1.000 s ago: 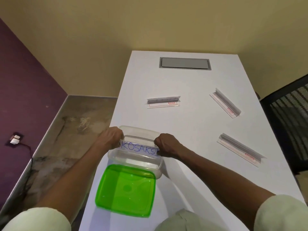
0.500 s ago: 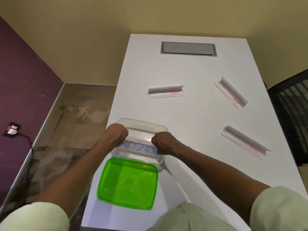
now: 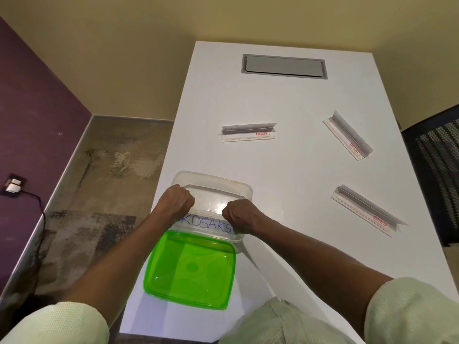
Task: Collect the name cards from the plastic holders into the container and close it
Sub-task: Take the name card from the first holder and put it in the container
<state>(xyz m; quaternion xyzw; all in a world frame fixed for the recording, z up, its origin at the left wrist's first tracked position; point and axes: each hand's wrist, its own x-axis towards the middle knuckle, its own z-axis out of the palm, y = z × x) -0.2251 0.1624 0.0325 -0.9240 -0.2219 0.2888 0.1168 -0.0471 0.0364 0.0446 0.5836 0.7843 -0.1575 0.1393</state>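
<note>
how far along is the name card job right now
Early. In hand: both the left hand and right hand grip the holder with the KOSAKS card over the clear container. Nothing else shows inside it. Left: three holders on the table, and the green lid, not yet on.

Even, soft indoor light. Glare patch on clear container floor. Faint shadows toward 5 o'clock. Wide-angle bending at edges; focus sharp.
</note>
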